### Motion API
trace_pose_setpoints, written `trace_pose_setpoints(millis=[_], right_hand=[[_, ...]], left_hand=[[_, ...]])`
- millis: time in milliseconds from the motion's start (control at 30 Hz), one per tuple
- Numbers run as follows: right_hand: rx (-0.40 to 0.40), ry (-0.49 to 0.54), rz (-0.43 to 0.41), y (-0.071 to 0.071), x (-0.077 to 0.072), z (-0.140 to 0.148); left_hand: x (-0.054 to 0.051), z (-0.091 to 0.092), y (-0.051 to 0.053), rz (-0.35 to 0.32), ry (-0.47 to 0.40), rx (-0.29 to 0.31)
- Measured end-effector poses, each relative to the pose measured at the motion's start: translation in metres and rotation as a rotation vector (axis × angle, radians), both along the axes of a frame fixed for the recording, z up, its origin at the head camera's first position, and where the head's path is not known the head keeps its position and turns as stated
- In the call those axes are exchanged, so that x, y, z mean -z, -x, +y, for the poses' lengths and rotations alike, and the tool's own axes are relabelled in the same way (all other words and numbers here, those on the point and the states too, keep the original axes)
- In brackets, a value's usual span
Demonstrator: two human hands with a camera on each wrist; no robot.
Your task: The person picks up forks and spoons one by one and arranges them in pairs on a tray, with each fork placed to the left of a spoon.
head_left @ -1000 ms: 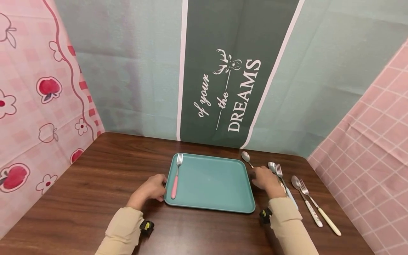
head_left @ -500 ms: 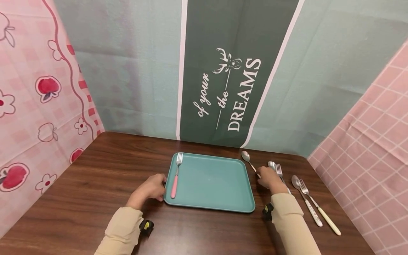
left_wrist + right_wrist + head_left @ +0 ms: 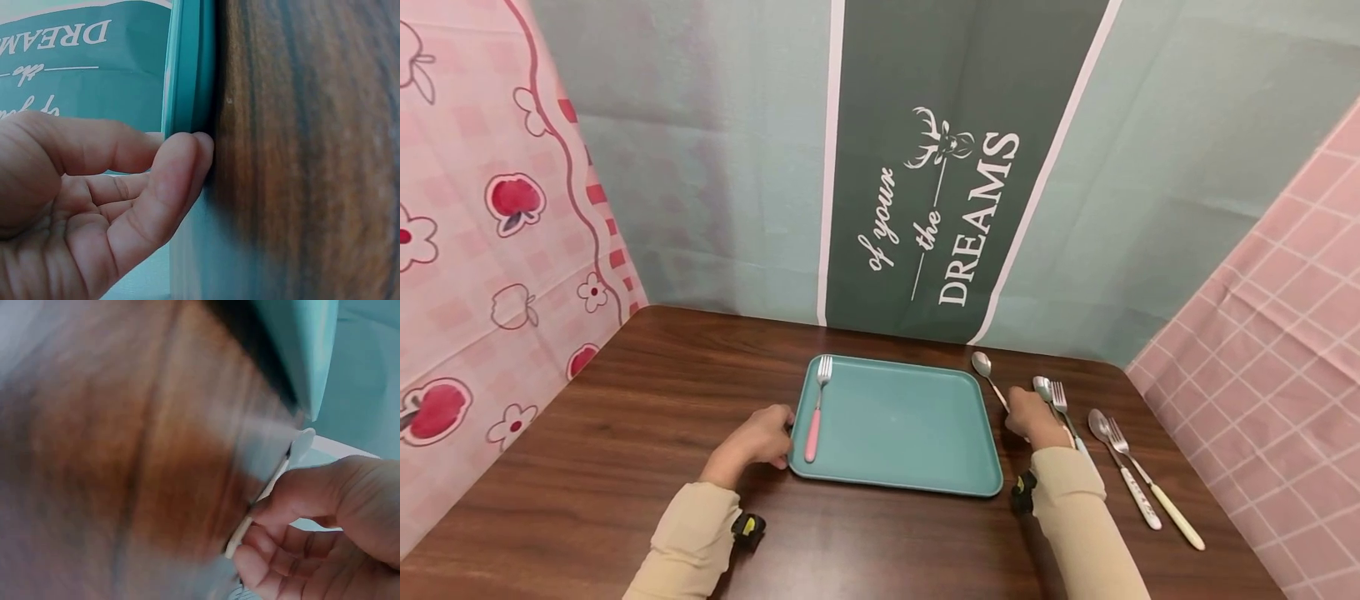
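Hands astride tray (spoon in right)

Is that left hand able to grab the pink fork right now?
Probably yes: the pink fork lies beside the left hand, with only the rim of the tray between, though the hand would probably have to release it.

Reaching forward with the beige-sleeved left arm and right arm, angling both inward. Showing bare skin at the left wrist and right wrist. Holding the left hand low and well apart from the right hand. Bending the left fingers into a pinching grip. Pressing the right thumb toward the forefinger in a pinch, curling the remaining fingers beside it.
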State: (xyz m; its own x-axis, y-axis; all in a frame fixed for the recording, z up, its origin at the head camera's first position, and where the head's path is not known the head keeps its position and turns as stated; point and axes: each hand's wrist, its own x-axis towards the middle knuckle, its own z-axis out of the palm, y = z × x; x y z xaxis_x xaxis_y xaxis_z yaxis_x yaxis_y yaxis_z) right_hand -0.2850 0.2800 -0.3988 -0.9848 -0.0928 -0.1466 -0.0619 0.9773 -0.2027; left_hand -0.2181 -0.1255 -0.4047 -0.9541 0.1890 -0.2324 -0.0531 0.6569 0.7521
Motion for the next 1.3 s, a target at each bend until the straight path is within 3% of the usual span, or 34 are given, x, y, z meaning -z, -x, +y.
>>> trace_pose_setpoints(millis=[167, 467, 933, 1300], right_hand=[[0.038, 0.077, -0.054, -0.001, 0.002, 0.003], [0.077, 0.134, -0.123, -0.002, 0.003, 0.004], [0.077, 0.146, -0.102, -0.004, -0.002, 0.006], [0.014, 0.15, -0.097, -0.003, -0.005, 0.012]], left_hand=[[-0.002, 0.0, 0.0, 0.004, -0.009, 0.021], [0.0, 0.002, -0.001, -0.004, -0.004, -0.008], [0.002, 0.002, 0.001, 0.003, -0.005, -0.007], [0.001, 0.001, -0.001, 0.009, 0.003, -0.009]])
